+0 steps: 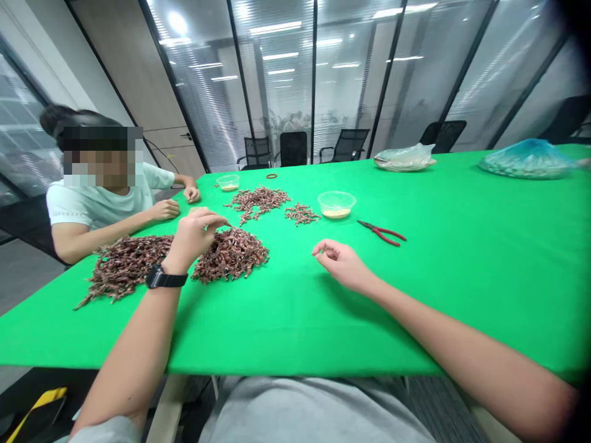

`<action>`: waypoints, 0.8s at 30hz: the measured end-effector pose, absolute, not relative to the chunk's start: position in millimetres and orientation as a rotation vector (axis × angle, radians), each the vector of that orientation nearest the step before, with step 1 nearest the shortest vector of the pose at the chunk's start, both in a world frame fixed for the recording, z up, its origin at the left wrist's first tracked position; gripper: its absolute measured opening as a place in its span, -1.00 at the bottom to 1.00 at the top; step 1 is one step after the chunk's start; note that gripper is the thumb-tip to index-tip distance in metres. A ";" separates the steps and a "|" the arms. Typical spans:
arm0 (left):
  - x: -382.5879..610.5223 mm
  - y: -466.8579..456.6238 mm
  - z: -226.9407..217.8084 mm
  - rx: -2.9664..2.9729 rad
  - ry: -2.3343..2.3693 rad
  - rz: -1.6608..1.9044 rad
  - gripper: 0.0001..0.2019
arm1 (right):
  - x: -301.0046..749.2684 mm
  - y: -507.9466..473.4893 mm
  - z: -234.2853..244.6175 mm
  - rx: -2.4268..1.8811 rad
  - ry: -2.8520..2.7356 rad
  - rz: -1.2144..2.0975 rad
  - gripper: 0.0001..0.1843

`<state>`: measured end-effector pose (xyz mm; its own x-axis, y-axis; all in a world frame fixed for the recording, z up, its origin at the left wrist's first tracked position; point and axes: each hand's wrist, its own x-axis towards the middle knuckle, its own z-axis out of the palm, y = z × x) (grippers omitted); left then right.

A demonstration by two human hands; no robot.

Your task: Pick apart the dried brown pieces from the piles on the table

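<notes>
My left hand (197, 237), with a black watch on its wrist, is raised at the far edge of a heap of small, brown, twisted dried pieces (233, 255). Its thumb and fingers pinch one small brown piece (226, 224). My right hand (341, 263) hovers over the green cloth, right of the heap. Its fingers are curled with the tips together; anything between them is too small to make out. Beyond it stands a clear plastic bowl (337, 206) with pale yellow bits in the bottom. Red-handled pliers (382, 234) lie beside the bowl, jaws pointing left.
Another brown heap (127, 264) lies left, partly behind my wrist. Farther back are a wide pile (261, 200), a small pile (302, 213), a second bowl (228, 183) and a reddish ring (271, 176). A co-worker (106, 203) sits left. Plastic bags (406, 158) rest far right.
</notes>
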<state>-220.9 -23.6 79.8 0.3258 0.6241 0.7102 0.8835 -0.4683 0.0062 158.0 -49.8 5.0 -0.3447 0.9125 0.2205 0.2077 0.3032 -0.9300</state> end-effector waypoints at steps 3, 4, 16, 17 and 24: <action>-219.3 -25.6 81.9 -2.204 -1.344 -0.923 -0.80 | 157.9 -49.3 4.0 -1.008 -1.762 1.093 -0.81; -218.7 -26.4 82.9 -2.205 -1.347 -0.921 -0.82 | 158.0 -49.1 3.7 -1.006 -1.763 1.092 -0.81; -217.1 -30.6 87.8 -2.253 -1.352 -0.886 -0.84 | 158.9 -48.9 3.5 -1.003 -1.769 1.102 -0.81; -217.1 -30.6 87.8 -2.255 -1.355 -0.883 -0.84 | 158.8 -48.9 3.4 -1.004 -1.767 1.107 -0.81; -215.9 -32.8 89.8 -2.291 -1.365 -0.860 -0.84 | 158.6 -48.1 2.8 -1.010 -1.766 1.118 -0.80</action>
<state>-215.9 -32.8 89.8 0.3561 0.6716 0.6497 0.8760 -0.4819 0.0181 158.6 -48.1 2.8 -0.3632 0.9091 0.2040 0.2047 0.2915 -0.9344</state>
